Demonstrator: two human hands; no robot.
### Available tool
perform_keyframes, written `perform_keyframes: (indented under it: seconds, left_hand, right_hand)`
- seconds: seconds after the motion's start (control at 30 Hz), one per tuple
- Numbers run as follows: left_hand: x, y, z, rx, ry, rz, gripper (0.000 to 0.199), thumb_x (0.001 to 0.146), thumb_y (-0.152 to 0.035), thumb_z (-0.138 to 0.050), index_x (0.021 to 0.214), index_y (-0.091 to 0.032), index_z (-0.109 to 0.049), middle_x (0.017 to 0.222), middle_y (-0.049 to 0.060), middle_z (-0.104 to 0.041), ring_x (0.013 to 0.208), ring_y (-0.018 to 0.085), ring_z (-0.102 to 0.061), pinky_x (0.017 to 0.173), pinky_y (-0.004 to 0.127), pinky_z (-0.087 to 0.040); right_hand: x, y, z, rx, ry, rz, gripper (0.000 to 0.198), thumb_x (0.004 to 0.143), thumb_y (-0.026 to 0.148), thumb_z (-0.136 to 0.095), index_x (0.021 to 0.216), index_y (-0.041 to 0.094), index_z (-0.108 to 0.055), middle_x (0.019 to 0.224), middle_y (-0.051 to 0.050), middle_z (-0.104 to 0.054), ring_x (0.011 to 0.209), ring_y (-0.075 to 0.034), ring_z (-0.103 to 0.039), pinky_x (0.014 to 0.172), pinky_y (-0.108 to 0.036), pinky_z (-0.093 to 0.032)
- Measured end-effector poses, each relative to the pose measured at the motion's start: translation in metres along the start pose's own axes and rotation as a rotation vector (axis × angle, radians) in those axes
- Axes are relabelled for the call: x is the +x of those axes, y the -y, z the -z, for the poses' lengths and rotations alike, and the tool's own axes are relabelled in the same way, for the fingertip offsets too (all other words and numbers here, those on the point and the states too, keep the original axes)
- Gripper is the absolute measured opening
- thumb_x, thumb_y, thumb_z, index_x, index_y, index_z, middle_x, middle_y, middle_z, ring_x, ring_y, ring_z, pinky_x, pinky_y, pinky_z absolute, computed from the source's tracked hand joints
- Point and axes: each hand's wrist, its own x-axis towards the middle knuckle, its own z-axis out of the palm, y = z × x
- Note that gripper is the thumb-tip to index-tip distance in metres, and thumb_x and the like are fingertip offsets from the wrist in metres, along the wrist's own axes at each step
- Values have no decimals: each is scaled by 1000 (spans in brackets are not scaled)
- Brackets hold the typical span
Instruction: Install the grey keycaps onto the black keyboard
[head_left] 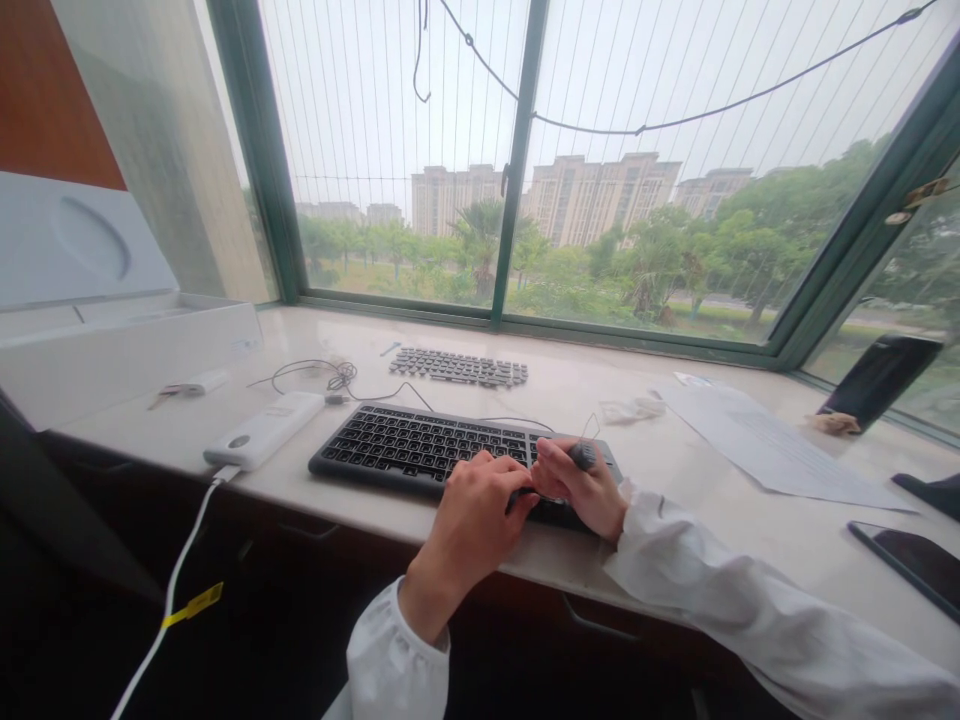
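Your right hand (581, 485) is pinched shut around a small dark tool (581, 456), probably a keycap puller, its wire loop poking up just above your fingers. Your left hand (480, 500) sits right beside it, fingers curled down onto the right end of the black keyboard (420, 447), touching the keys; whether it grips anything, I can't tell. The keyboard lies near the front edge of the pale stone sill (750, 520).

By the look of it, you're partway: rows of loose keycaps (459, 367) lie laid out behind the keyboard near the window, while the board itself looks mostly filled.

Around you: a white power bank (264, 430) on the left with its cable (176, 580) dropping off the edge, tangled wires (330, 376) behind it, a sheet of paper (765, 445) to the right, a dark phone (907, 565) near the right edge. Nothing crowds your hands.
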Motion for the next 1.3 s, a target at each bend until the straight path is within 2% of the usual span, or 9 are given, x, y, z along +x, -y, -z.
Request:
perform_keyframes:
  seconds: [0.2, 0.37, 0.53, 0.67, 0.77, 0.83, 0.9, 1.0, 1.3]
  left_hand:
    - [0, -1, 0, 27, -14, 10, 13, 88, -24, -55, 90, -29, -68, 93, -2, -70, 87, 20, -54, 76, 35, -39]
    - [1, -1, -1, 29, -23, 11, 14, 88, -25, -55, 91, -28, -68, 97, -1, -70, 88, 20, -54, 80, 36, -40]
    - [0, -1, -1, 10, -25, 19, 18, 91, -25, -50, 92, -26, -68, 96, -1, -70, 87, 19, -54, 79, 35, -40]
    - [0, -3, 1, 6, -3, 8, 18, 90, -25, -51, 88, -27, -68, 96, -3, -70, 87, 19, -54, 78, 34, -40]
    - [1, -3, 2, 9, -10, 19, 18, 90, -24, -51, 88, -28, -68, 97, -3, -70, 87, 19, -54, 79, 35, -39]
    - [1, -3, 1, 14, -11, 24, 15, 89, -25, -54, 90, -29, -69, 98, -4, -71, 87, 19, -54, 79, 35, -39]
    - [1, -3, 1, 23, -5, 25, 14, 88, -26, -56, 92, -30, -69, 98, -3, -71, 89, 19, -54, 78, 35, -40]
    - [1, -2, 0, 28, -8, 29, 14, 87, -26, -58, 93, -31, -70, 99, -2, -70, 90, 20, -55, 77, 34, -41]
    - [2, 0, -1, 23, -26, 24, 12, 85, -28, -61, 91, -30, -70, 97, -1, -69, 90, 21, -56, 80, 35, -43]
  right_hand:
    - [-6, 10, -1, -284, 66, 90, 51, 94, 45, -46, 52, 17, -39, 50, 4, -34, 47, -7, -29, 44, -24, -23]
    - [-9, 13, -1, -428, 67, 193, 50, 94, 41, -45, 51, 16, -40, 47, 4, -32, 45, -6, -27, 43, -23, -22]
    - [-13, 12, -1, -493, 149, 328, 43, 94, 34, -45, 54, 17, -48, 49, 4, -31, 44, -7, -27, 45, -25, -25]
    - [-15, 11, 1, -463, 282, 386, 45, 93, 37, -43, 51, 19, -42, 49, 3, -28, 46, -9, -27, 48, -28, -25]
    - [-11, 8, 1, -355, 193, 247, 49, 93, 41, -45, 50, 19, -41, 47, 4, -30, 45, -9, -26, 46, -28, -23]
    - [-6, 7, 1, -187, 64, 86, 51, 93, 44, -46, 49, 19, -40, 45, 5, -30, 43, -8, -26, 43, -27, -21]
    - [0, 7, -1, -22, 14, -13, 53, 93, 46, -48, 48, 19, -39, 43, 5, -30, 41, -7, -28, 42, -26, -22]
    - [7, 10, -4, 43, 39, -48, 52, 90, 46, -54, 48, 18, -39, 42, 6, -31, 41, -7, -30, 42, -25, -23]
    - [9, 17, -7, -62, 48, -54, 53, 89, 49, -55, 49, 18, -39, 43, 6, -33, 42, -7, -32, 42, -24, -25]
